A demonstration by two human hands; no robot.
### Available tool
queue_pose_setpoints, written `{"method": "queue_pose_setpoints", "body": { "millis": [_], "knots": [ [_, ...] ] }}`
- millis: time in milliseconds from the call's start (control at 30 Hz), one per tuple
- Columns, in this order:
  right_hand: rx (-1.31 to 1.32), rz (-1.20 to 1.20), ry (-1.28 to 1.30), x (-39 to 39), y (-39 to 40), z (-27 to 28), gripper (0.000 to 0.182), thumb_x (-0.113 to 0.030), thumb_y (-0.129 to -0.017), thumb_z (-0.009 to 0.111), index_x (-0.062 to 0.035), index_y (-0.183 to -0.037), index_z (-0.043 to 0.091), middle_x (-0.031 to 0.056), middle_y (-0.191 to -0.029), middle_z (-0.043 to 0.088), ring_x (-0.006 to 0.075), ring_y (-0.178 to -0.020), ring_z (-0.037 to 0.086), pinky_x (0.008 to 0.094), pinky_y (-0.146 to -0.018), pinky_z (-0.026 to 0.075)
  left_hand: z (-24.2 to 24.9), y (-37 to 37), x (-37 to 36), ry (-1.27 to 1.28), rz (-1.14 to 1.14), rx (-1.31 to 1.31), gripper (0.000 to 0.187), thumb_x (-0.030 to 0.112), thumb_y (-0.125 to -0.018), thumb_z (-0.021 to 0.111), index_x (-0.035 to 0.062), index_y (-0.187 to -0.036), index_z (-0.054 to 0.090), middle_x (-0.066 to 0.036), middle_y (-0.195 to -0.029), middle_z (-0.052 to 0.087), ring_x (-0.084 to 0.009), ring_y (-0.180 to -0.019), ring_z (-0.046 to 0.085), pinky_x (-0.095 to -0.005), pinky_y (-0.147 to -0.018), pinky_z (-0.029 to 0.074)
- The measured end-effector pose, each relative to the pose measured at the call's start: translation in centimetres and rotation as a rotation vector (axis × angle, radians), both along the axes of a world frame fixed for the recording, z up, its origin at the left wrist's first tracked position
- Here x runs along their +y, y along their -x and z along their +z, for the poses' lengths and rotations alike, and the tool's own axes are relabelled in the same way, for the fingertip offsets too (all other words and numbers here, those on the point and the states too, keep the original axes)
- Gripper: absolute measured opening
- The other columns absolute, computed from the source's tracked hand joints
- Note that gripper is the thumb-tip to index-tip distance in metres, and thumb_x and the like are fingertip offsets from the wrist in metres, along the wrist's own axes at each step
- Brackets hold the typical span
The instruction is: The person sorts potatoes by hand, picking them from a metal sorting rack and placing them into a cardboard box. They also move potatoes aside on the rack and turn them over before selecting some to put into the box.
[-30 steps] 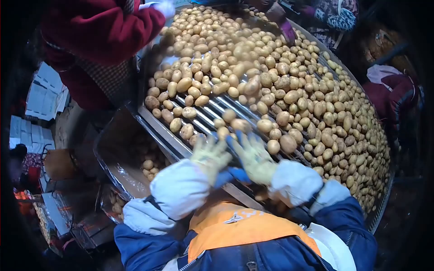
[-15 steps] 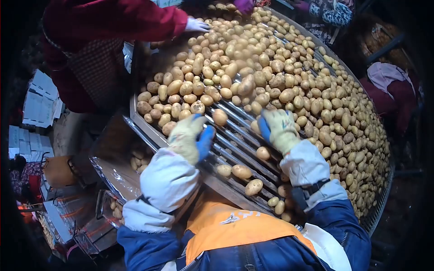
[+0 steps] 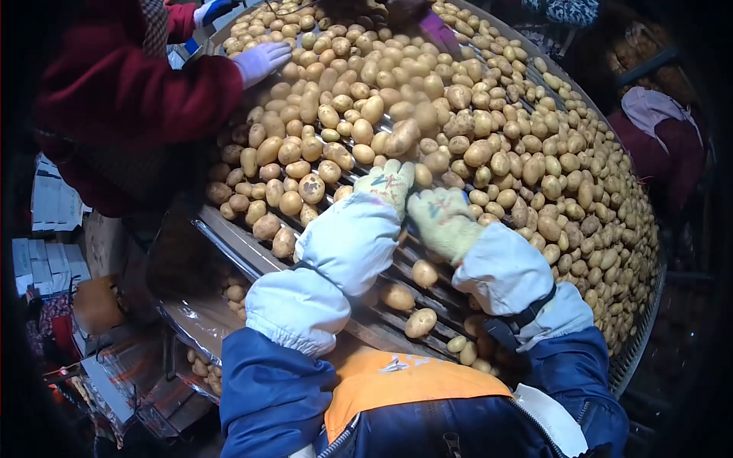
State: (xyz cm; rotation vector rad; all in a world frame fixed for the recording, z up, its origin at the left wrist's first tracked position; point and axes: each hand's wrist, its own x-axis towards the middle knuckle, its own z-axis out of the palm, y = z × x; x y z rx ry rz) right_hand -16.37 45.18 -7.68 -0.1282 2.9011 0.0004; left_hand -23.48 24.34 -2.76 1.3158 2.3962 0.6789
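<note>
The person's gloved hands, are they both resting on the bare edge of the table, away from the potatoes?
No, the left hand and right hand reach in among the potatoes on the roller table.

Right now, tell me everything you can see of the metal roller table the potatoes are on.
The metal roller table is a bed of parallel grey bars running diagonally, with dark gaps between them. A pale metal rim edges its near left side. Yellow-brown potatoes cover most of it; only a strip by the person's gloved hands, left hand and right hand, shows bare bars with a few loose potatoes.
</note>
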Motion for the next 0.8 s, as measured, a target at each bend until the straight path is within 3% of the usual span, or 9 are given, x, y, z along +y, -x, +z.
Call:
{"method": "queue_pose_setpoints", "body": {
  "millis": [100, 167, 200, 333, 433, 633, 667, 767, 800],
  "knots": [
    [-0.143, -0.038, -0.039, -0.9, 0.0, 1.3, 0.028, -0.016, -0.092, 0.059, -0.0098, -0.118, 0.066, 0.0104, -0.096, 0.071, 0.0327, -0.093, 0.069, 0.049, -0.077, 0.051, 0.1, 0.4, -0.6, -0.173, 0.04, 0.156, 0.044, 0.015, -0.089, 0.062, 0.0034, -0.131, 0.064, -0.018, -0.119, 0.066, -0.0342, -0.118, 0.062, -0.042, -0.102, 0.049],
    [0.094, 0.057, 0.003, 0.1, -3.6, 1.8, 0.03, -0.014, -0.094, 0.055, -0.0091, -0.122, 0.064, 0.0135, -0.105, 0.066, 0.0331, -0.102, 0.065, 0.0495, -0.083, 0.05, -0.5, 0.7, -1.1, -0.141, -0.086, 0.225, 0.042, 0.016, -0.085, 0.063, 0.0045, -0.125, 0.068, -0.014, -0.115, 0.068, -0.0339, -0.117, 0.062, -0.0408, -0.102, 0.05],
    [-0.048, -0.037, 0.013, -0.5, -4.4, 2.9, 0.04, -0.011, -0.085, 0.064, -0.008, -0.125, 0.06, 0.0207, -0.115, 0.061, 0.0391, -0.105, 0.063, 0.0502, -0.084, 0.05, -1.4, 0.8, -1.0, -0.232, -0.07, 0.284, 0.047, 0.015, -0.082, 0.064, 0.0045, -0.127, 0.067, -0.014, -0.116, 0.068, -0.0331, -0.115, 0.063, -0.0403, -0.102, 0.049],
    [-0.073, -0.204, -0.004, -1.1, -5.8, 1.8, 0.042, -0.011, -0.084, 0.066, -0.0087, -0.125, 0.059, 0.02, -0.118, 0.06, 0.0395, -0.106, 0.063, 0.0516, -0.084, 0.05, -1.6, 1.1, -0.3, -0.139, -0.125, 0.3, 0.041, 0.013, -0.086, 0.061, 0.0039, -0.125, 0.066, -0.014, -0.113, 0.068, -0.0339, -0.116, 0.062, -0.0412, -0.102, 0.05],
    [-0.137, -0.271, 0.042, -1.3, -5.2, 2.0, 0.042, -0.01, -0.083, 0.068, -0.0086, -0.124, 0.059, 0.0191, -0.118, 0.059, 0.0402, -0.107, 0.064, 0.0534, -0.085, 0.051, -2.6, 1.0, 0.8, -0.34, 0.043, 0.216, 0.032, 0.012, -0.091, 0.059, 0.003, -0.121, 0.063, -0.017, -0.107, 0.068, -0.0372, -0.111, 0.064, -0.0435, -0.095, 0.051],
    [-0.194, -0.379, 0.055, -0.8, -8.0, 3.7, 0.045, -0.006, -0.084, 0.064, -0.0108, -0.128, 0.058, 0.0179, -0.122, 0.059, 0.0396, -0.11, 0.063, 0.0512, -0.088, 0.051, -2.2, 2.5, 2.9, -0.177, 0.253, -0.825, 0.028, 0.028, -0.096, 0.069, 0.001, -0.099, 0.067, -0.008, -0.075, 0.066, -0.0209, -0.068, 0.066, -0.0371, -0.063, 0.049],
    [-0.149, -0.333, 0.031, -0.6, -8.6, 3.4, 0.039, -0.008, -0.088, 0.061, -0.0121, -0.126, 0.059, 0.0173, -0.123, 0.059, 0.0384, -0.109, 0.064, 0.0518, -0.087, 0.051, -1.6, 2.2, 1.2, -0.268, 0.144, -0.999, 0.027, 0.028, -0.092, 0.072, 0.0015, -0.088, 0.069, 0.002, -0.066, 0.061, -0.0097, -0.062, 0.057, -0.0298, -0.059, 0.047],
    [-0.005, -0.22, -0.017, 0.6, -9.5, 1.6, 0.034, -0.01, -0.092, 0.056, -0.0139, -0.126, 0.06, 0.0166, -0.119, 0.061, 0.0366, -0.104, 0.067, 0.0509, -0.083, 0.052, -2.3, -2.4, -2.4, -0.611, 0.454, -1.643, 0.029, 0.024, -0.095, 0.073, 0.0031, -0.113, 0.065, -0.004, -0.092, 0.065, -0.0159, -0.078, 0.063, -0.0308, -0.064, 0.052],
    [-0.008, -0.199, 0.044, 1.3, -9.1, 1.5, 0.033, -0.01, -0.092, 0.057, -0.0132, -0.125, 0.062, 0.0168, -0.115, 0.063, 0.037, -0.102, 0.068, 0.0508, -0.082, 0.052, -4.0, -3.1, -3.1, -0.722, 0.349, -1.772, 0.033, 0.023, -0.098, 0.07, 0.006, -0.124, 0.06, -0.008, -0.101, 0.064, -0.0198, -0.085, 0.064, -0.0337, -0.067, 0.055]
  ]
}}
